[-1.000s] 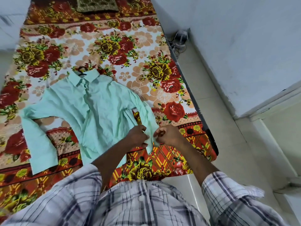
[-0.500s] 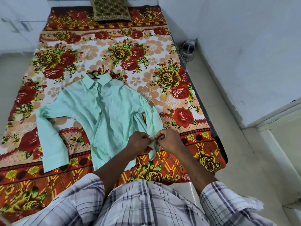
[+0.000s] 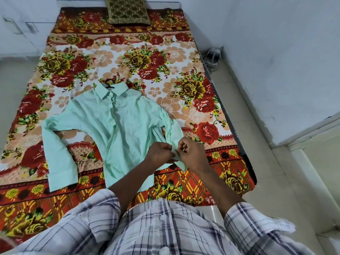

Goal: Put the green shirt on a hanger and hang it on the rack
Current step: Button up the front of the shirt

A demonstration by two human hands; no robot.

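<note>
The pale green shirt (image 3: 117, 126) lies flat, front up, on the flowered bed, collar pointing away from me. A dark hanger hook (image 3: 109, 82) sticks out above the collar; the rest of the hanger is hidden inside the shirt. The left sleeve bends down toward the near edge. The right sleeve runs down to my hands. My left hand (image 3: 159, 152) and my right hand (image 3: 191, 151) are side by side, both pinching the cuff end of that right sleeve. No rack is in view.
The bed (image 3: 207, 100) with its red and yellow floral sheet fills the middle. A dark patterned pillow (image 3: 127, 11) lies at its far end. Pale walls run along the right, with a small device and cables (image 3: 213, 56) on the floor beside the bed.
My view has tilted up and shifted, showing more of the bed's far end. Both hands stay together on the right cuff, and the shirt has not shifted.
</note>
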